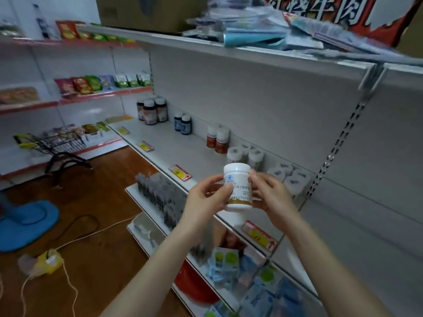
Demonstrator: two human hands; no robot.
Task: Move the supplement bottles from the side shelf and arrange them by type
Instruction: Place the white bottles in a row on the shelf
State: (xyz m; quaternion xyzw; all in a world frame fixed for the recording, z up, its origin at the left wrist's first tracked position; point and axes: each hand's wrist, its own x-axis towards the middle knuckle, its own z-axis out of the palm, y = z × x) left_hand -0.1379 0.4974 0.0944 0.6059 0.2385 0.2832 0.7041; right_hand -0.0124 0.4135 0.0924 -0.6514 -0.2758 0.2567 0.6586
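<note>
The left hand (206, 197) and the right hand (270, 195) both gripped one white bottle (238, 191) with a gold band. The left fingers curled round its left side and the right fingers round its right, holding it upright in the air in front of the shelf (183, 147). Far to the left of that bottle, a wire shopping cart (59, 143) stood on the wooden floor. Up and left of the bottle, at the back of the shelf, stood a cluster of dark bottles (152, 110) with white caps. A red and yellow price tag (180, 173) sat on the shelf edge, near the bottle's left. Behind it came two blue bottles (183, 124), then two red-brown bottles (218, 139) closer to the bottle. Just behind the bottle stood white tubs (245, 155), and to its right more white tubs (288, 177).
</note>
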